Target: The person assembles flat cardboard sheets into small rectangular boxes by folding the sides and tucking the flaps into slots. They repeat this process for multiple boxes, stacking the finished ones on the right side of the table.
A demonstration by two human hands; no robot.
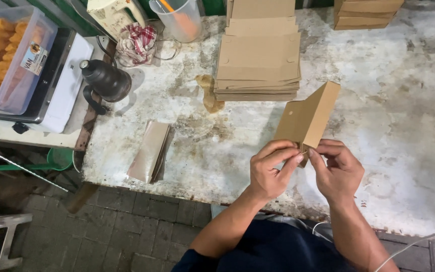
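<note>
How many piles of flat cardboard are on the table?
2: a big pile at the table's top middle, and another at the top right, partly cut off. More may lie out of view.

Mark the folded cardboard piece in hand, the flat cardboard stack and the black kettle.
folded cardboard piece [305, 117], head view, on its brown front panel
flat cardboard stack [258, 63], head view, on the top sheet
black kettle [107, 80], head view, on its round body

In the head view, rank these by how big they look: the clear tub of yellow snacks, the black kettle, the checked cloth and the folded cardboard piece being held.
1. Clear tub of yellow snacks, though cut off by the frame edge.
2. Folded cardboard piece, pinched by the left hand and right hand.
3. Black kettle and checked cloth: too alike to rank.
</note>
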